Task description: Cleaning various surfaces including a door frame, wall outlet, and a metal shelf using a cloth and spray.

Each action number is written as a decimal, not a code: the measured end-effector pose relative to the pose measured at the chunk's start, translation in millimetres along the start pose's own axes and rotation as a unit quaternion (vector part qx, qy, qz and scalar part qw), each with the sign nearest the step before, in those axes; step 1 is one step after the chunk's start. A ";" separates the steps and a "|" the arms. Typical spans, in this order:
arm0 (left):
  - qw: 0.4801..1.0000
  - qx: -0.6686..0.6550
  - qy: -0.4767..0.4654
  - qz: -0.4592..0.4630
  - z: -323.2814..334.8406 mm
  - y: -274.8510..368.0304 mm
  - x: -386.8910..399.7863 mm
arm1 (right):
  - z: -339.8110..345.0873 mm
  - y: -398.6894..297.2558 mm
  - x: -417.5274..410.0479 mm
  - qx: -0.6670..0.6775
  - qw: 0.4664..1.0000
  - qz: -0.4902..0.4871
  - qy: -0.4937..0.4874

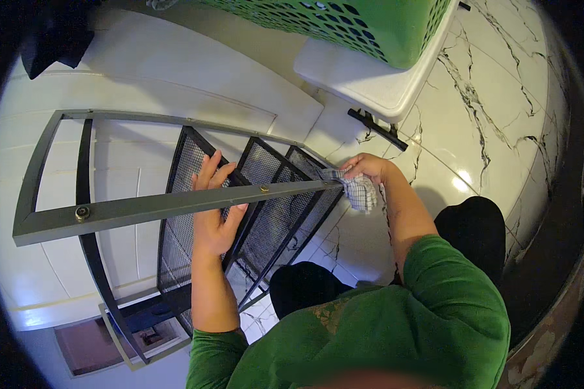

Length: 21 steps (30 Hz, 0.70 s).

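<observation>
A grey metal rack [151,206] with black mesh shelves [272,214] stands in front of me, its frame reaching from the far left to the middle. My left hand [215,209] is raised behind the rack's near side bar, fingers spread beside the top mesh shelf; whether the palm touches the bar is hard to tell. Lower along that same bar, my right hand [365,165] grips a checked white and dark cloth [360,192]. The cloth lies against the bar's lower part and hangs down below my fingers.
A green perforated plastic basket [404,44] stands on a white plastic lid or top [355,73] at the upper middle. Beneath its corner is a black bar-shaped foot [377,129]. Marble-patterned floor tiles [472,121] lie to the right, and a white panelled surface [175,87] runs behind the rack.
</observation>
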<state>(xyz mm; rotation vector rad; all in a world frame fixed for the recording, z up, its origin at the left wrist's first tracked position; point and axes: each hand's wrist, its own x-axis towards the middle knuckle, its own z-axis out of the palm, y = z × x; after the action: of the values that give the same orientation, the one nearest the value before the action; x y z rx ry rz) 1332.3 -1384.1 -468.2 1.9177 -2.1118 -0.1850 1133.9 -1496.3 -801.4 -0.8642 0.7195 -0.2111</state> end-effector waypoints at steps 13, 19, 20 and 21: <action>1.000 -0.001 -0.019 0.009 5.4 5.4 9.9 | -16.8 57.6 54.9 -0.625 0.779 -0.032 -0.026; 1.000 0.017 -0.009 -0.022 -1.4 -0.5 3.3 | 14.0 -15.3 16.6 -0.359 0.929 -0.084 -0.035; 0.999 0.018 0.004 -0.038 -0.6 -0.3 2.5 | 19.0 -6.4 14.8 -0.390 0.920 -0.045 0.020; 0.999 0.029 0.014 -0.043 -0.4 -0.3 0.7 | 20.7 -4.9 15.8 -0.420 0.904 -0.009 0.074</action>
<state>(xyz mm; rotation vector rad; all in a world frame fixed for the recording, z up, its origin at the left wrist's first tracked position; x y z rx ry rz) 1332.6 -1384.8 -467.8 2.0334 -2.0391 -0.1142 1159.8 -1493.7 -796.5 -1.6921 0.9619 0.0335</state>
